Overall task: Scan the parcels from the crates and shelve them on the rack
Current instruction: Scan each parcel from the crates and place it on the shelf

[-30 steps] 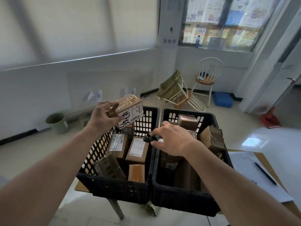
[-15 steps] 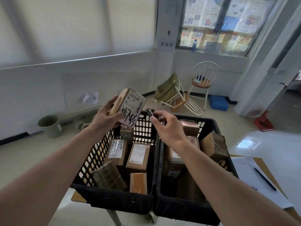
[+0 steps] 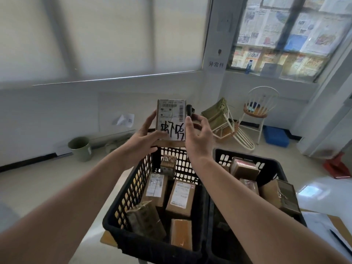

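My left hand [image 3: 145, 136] holds a small cardboard parcel [image 3: 170, 119] upright above the crates, its white label with barcode and black handwriting facing me. My right hand [image 3: 198, 134] grips a small black scanner [image 3: 189, 112] right beside the parcel's upper right edge. Below stand two black plastic crates side by side: the left crate [image 3: 133, 189] and the right crate [image 3: 270, 164], each with several brown parcels inside. The rack is not in view.
A wooden table [image 3: 107, 239] carries the crates, with white papers [image 3: 320, 223] and a pen [image 3: 341, 241] at its right. On the floor beyond are a green bucket [image 3: 80, 148], a tipped white chair [image 3: 228, 124], an upright chair [image 3: 261, 105] and a blue bin [image 3: 276, 137].
Both hands rose from the crates. The left hand turned the parcel upright with its label toward me, and the right hand brought the scanner up beside it.
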`<control>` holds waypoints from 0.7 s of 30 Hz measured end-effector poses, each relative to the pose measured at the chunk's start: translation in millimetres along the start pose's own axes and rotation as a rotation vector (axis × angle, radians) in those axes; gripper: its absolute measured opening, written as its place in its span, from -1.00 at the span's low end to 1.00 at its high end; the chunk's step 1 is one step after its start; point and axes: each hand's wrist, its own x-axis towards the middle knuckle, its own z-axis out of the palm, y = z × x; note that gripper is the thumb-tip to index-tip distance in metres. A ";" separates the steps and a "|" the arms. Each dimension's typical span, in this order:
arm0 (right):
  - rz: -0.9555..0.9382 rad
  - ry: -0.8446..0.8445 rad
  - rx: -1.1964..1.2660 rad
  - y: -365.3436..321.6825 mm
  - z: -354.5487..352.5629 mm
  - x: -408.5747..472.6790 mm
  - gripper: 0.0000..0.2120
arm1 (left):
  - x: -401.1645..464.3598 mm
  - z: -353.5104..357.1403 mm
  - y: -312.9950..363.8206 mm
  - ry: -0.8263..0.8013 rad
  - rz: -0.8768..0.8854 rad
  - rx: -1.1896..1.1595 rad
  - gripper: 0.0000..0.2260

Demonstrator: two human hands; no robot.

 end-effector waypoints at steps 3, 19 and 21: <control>-0.058 -0.042 0.015 -5.4 5.4 -3.2 -0.62 | -16.3 -0.4 5.6 0.079 0.041 0.034 -0.20; -0.235 -0.667 0.262 -56.7 12.3 -142.2 -0.72 | -250.3 46.9 16.7 0.972 0.279 0.379 -0.36; -0.243 -0.728 0.310 -71.9 17.1 -177.0 -0.72 | -295.7 54.1 23.5 1.058 0.285 0.413 -0.31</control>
